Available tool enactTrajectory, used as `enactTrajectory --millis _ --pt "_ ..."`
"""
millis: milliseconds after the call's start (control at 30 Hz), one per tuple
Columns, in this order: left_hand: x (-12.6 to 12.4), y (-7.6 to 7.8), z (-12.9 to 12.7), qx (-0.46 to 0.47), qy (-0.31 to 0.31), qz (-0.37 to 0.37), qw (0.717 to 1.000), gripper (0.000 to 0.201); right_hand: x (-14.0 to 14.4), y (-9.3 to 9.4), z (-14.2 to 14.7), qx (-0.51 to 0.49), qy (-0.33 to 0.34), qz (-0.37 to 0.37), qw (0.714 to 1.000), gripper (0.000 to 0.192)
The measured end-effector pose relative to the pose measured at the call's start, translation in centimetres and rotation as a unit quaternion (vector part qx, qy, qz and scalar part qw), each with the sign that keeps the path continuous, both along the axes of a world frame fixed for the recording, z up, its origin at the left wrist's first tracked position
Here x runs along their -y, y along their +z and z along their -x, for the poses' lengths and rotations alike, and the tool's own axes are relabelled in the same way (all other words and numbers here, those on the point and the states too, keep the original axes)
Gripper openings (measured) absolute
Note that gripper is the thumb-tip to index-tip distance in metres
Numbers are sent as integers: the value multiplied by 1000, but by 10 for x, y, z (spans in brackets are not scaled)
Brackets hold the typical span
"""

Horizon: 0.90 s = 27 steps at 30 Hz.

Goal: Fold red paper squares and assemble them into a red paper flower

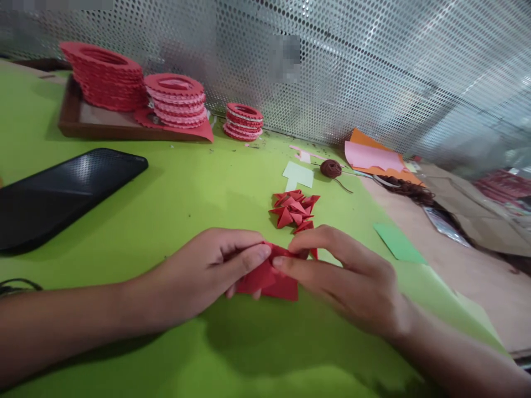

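While bare mat [174,210] surrounds them, left hand [207,273] and right hand [348,279] pinch red paper [276,282].

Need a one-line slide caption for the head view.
Left hand and right hand fold a red paper piece on the green table cover, near small folded red paper triangles.

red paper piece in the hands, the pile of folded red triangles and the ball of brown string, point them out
red paper piece [279,284], head view, flat lower part below the fingertips
pile of folded red triangles [294,209], head view, middle of the pile
ball of brown string [331,168], head view, centre of the ball
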State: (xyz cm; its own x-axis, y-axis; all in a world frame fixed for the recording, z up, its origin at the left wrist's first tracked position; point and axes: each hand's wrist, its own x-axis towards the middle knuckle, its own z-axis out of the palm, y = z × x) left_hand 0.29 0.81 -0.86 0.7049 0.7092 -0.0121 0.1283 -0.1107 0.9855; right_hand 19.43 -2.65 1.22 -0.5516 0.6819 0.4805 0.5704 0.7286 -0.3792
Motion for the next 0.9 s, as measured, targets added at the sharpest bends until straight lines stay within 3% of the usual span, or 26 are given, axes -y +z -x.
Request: enactTrajectory --millis 67,133,233,333,533,700,800,900 --pt "1 -1 0 -9 12 -22 1000 28 -1 0 0 -28 28 24 999 10" --pt "2 -1 -1 -25 21 -48 998 29 -2 -1 2 -98 25 116 988 17" --pt "4 -3 -1 -51 25 -108 993 32 -1 -3 8 -176 -15 278 944 14" --pt "6 -3 -1 -73 25 -162 984 35 1 -3 14 -196 -33 376 905 5" --pt "9 -2 0 -73 24 -157 985 36 5 -1 14 -212 -49 415 883 8" --pt "12 -2 0 -69 30 -122 990 31 2 -2 11 -207 -24 441 873 10" --pt "12 -2 1 -81 27 -122 989 32 3 -2 10 -205 -8 434 877 10" --pt "10 -2 2 -91 21 -170 981 35 7 -4 12 -183 -14 413 892 11"
